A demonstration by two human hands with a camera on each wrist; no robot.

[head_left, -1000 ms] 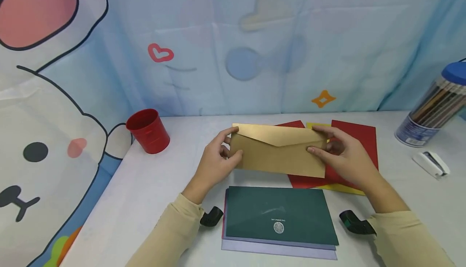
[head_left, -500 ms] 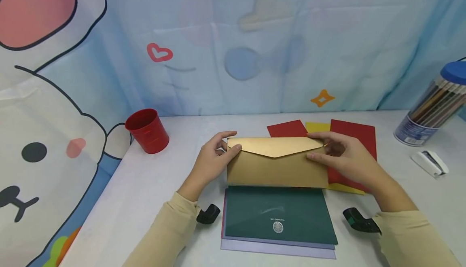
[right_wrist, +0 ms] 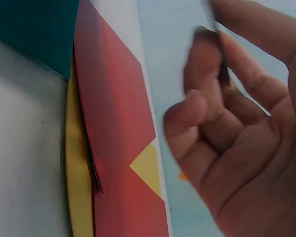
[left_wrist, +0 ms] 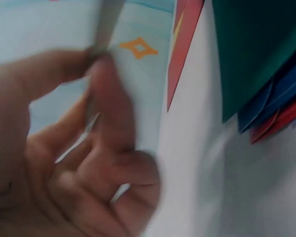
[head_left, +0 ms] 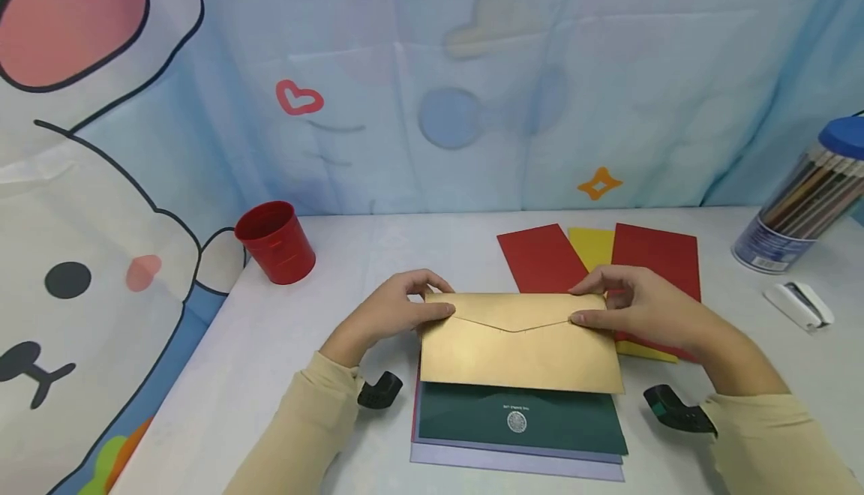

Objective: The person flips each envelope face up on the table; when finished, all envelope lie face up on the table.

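A gold envelope [head_left: 516, 356], its pointed flap folded down toward me, is held by both hands over a stack of envelopes in the head view. My left hand [head_left: 398, 304] pinches its upper left corner between thumb and fingers; my right hand [head_left: 634, 304] pinches the upper right corner the same way. In the wrist views the left hand [left_wrist: 98, 143] and right hand [right_wrist: 237, 108] grip its thin edge, seen nearly side-on. Beneath it lies the stack, a dark green envelope [head_left: 466, 420] with a round emblem on top and lilac, blue and red edges below. The gold envelope hides the stack's far part.
Red envelopes [head_left: 543, 259] and a yellow envelope [head_left: 590, 244] lie behind, partly under the right hand. At the left stands a red cup [head_left: 277, 244]. On the right are a blue-lidded jar of pencils [head_left: 803, 195] and a white stapler [head_left: 799, 305]. A printed curtain [head_left: 513, 90] hangs behind.
Both hands have brought the gold envelope down and toward me, from above the red envelopes to over the green one. It also tilts flatter now, showing a brighter face.
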